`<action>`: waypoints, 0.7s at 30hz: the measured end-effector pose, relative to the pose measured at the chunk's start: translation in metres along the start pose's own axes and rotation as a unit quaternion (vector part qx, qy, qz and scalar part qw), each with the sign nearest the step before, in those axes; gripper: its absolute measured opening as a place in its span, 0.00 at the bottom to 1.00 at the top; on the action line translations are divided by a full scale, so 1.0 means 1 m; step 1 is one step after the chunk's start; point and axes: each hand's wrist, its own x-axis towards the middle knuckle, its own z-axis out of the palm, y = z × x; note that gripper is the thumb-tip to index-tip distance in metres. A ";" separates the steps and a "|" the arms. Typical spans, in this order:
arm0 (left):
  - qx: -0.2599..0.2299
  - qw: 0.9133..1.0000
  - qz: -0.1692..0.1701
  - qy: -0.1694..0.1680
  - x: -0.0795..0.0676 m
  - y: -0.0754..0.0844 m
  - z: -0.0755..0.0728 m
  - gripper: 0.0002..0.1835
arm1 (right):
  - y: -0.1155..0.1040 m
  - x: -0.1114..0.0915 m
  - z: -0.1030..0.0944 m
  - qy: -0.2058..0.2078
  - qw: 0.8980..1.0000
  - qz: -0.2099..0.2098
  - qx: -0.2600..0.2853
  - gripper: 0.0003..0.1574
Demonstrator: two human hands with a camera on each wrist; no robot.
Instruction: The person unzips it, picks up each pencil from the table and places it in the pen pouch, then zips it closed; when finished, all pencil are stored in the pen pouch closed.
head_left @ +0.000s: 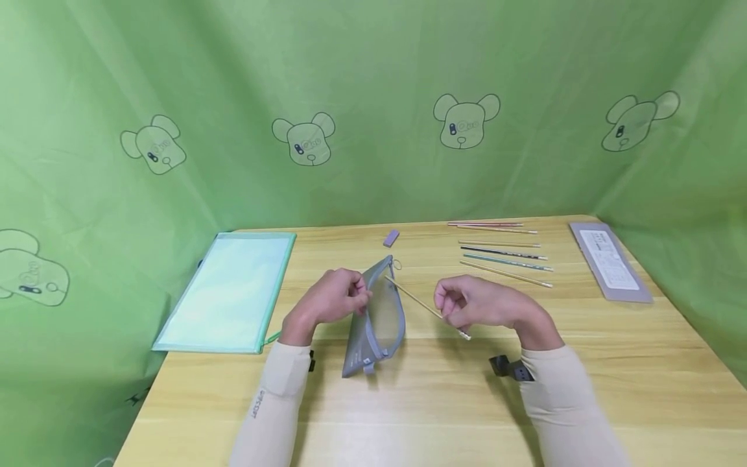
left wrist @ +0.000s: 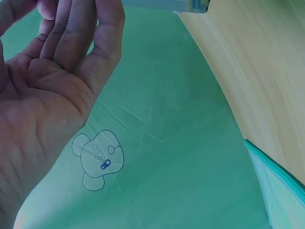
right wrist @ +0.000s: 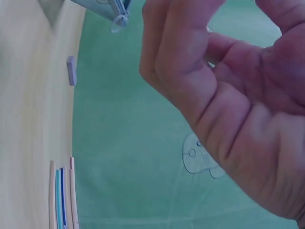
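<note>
A grey zip pouch (head_left: 385, 318) stands on edge at the table's middle, its mouth spread towards the right. My left hand (head_left: 335, 295) pinches the pouch's upper rim between thumb and fingers. To the right, my right hand (head_left: 481, 301) pinches a yellowish pencil (head_left: 414, 298) near its eraser end. The pencil slants up and left, and its far end lies at the pouch's mouth; whether it is inside I cannot tell. In the right wrist view the held pencil is hidden behind the curled fingers (right wrist: 186, 52), while a pouch corner (right wrist: 100, 7) shows at the top.
Several pencils, among them a teal pencil (head_left: 508, 262), lie in a row at the back right. Beyond the pouch is a purple eraser (head_left: 391, 238). A teal-edged folder (head_left: 233, 292) lies left, a grey labelled packet (head_left: 633, 292) far right. Green curtain (head_left: 385, 181) surrounds the table.
</note>
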 end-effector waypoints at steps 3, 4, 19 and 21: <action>-0.005 1.000 0.000 -0.004 0.000 0.001 0.002 0.08 | 0.001 0.006 0.005 0.006 1.000 0.006 0.007 0.14; -0.006 1.000 0.001 -0.006 0.000 0.002 0.002 0.08 | 0.001 0.008 0.007 0.010 1.000 0.008 0.009 0.14; 0.003 0.998 0.050 -0.024 0.004 0.006 0.008 0.08 | -0.006 0.043 0.045 0.141 0.986 0.034 -0.086 0.09; 0.006 0.998 0.051 -0.024 0.004 0.006 0.008 0.09 | -0.008 0.046 0.050 0.162 0.980 0.047 -0.106 0.09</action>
